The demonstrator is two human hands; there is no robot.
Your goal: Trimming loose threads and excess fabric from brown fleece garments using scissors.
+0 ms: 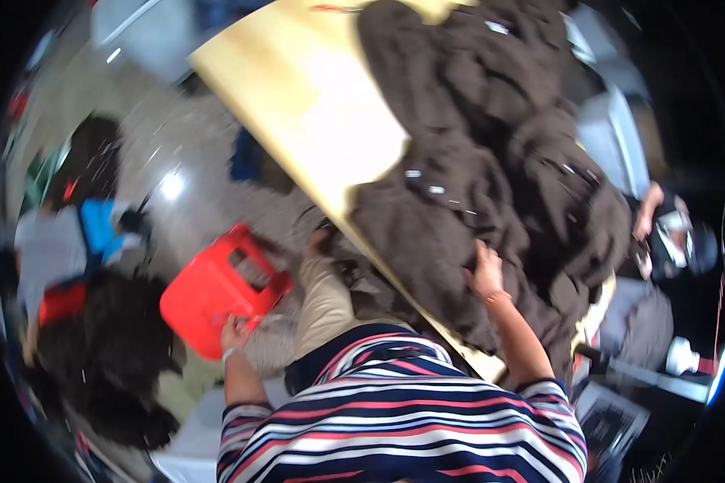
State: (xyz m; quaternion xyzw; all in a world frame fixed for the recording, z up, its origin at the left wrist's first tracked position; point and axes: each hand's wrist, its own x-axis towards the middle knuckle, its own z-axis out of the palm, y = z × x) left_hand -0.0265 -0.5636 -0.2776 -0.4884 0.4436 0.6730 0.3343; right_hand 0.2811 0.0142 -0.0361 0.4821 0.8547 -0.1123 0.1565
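A heap of dark brown knit garments (451, 217) with small white labels covers the right part of the pale wooden table (298, 88). My right hand (487, 275) rests on the near part of this heap, thumb apart from the fingers, and grips no fold that I can see. On the left, my left hand (234, 333) is low beside a red plastic stool (209, 294). It overlaps the stool's near edge in the picture. Blur hides its fingers, so whether it touches or holds anything is unclear.
Dark garments (109, 362) are piled at the left, near a blue item (100, 229). Across the table's right side is another person (675, 229). A small red item (334, 9) lies at the table's far edge. The grey floor (185, 153) shows beyond the stool.
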